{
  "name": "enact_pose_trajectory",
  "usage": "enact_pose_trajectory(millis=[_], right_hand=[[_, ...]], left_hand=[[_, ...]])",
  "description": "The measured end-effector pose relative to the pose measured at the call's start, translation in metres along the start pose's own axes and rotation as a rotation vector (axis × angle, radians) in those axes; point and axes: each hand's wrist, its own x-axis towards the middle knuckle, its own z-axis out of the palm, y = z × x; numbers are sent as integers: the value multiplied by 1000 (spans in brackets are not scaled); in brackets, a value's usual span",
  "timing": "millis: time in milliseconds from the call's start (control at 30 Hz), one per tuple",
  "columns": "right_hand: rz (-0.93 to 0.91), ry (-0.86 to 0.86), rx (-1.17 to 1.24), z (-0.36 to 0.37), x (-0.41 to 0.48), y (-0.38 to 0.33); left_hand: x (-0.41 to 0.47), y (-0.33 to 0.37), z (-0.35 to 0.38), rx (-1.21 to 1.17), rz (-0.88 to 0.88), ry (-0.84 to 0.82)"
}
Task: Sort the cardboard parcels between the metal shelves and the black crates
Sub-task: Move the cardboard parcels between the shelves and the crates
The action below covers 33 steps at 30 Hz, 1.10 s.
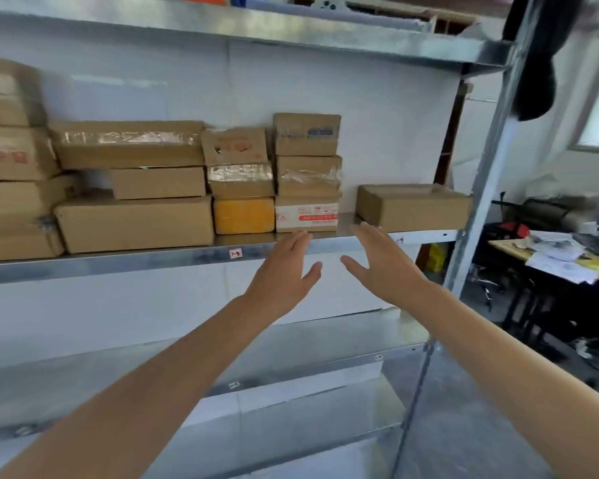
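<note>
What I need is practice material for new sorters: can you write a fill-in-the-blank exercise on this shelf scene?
1. The left hand and right hand are both ____ and hold nothing.
2. The white parcel with red print has ____ brown parcels stacked on it.
3. The yellow parcel lies at the ____ of its stack.
Missing words: open; two; bottom.

The left frame edge cuts off the blurred parcel stack (11, 160). Red print on the white parcel (306, 216) is unreadable, as is the sticker (235, 253) on the shelf lip (118, 264). Upper right, a dark object (536, 63) is blurred and cropped. The bottom edge cuts off my left forearm (135, 392) and right forearm (498, 357).
</note>
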Motion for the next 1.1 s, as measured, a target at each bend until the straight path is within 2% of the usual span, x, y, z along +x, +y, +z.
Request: enact_pose_trajectory(millis=[267,467,633,767,900,1000,1100], right_hand=[[111,27,-45,-54,8,121],[139,-17,-12,-73,36,172],[192,-31,-55,-73,74,196],[233,12,1,-73,103,219],[301,-63,-60,-75,139,249],[407,-21,18,-76,167,271],[431,-49,-9,-65,187,286]], left_hand=[[83,71,66,-106,61,-70],[128,91,91,-94,64,-22],[158,88,108,17,79,-137],[193,84,119,-47,-8,-127],[233,79,128,-172,-129,-101],[253,73,139,-297,-206,-52],[265,66,151,-389,-245,-31]])
